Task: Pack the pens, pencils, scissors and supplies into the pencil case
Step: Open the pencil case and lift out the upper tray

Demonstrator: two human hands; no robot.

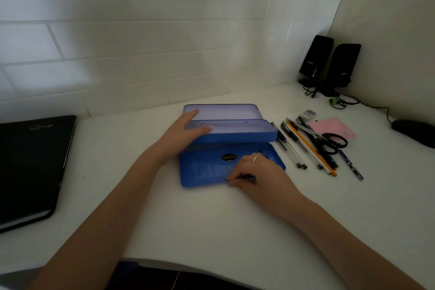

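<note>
A blue pencil case [207,169] lies open on the white desk, its trays unfolded toward the wall. My left hand [186,128] rests with straight fingers on the upper tray [237,128]. My right hand [255,172] lies on the front edge of the lower tray, its fingers pinching something small and dark that I cannot identify. To the right of the case lie several pens [290,148], an orange pencil [310,149], black-handled scissors [332,142], a patterned pen [352,166], a pink notepad [333,128] and a small eraser [308,113].
A black folder [30,167] lies at the left edge of the desk. Two black speakers [329,63] with cables stand in the back right corner. A dark mouse [414,130] sits at the far right. The desk's front edge [188,266] curves near me.
</note>
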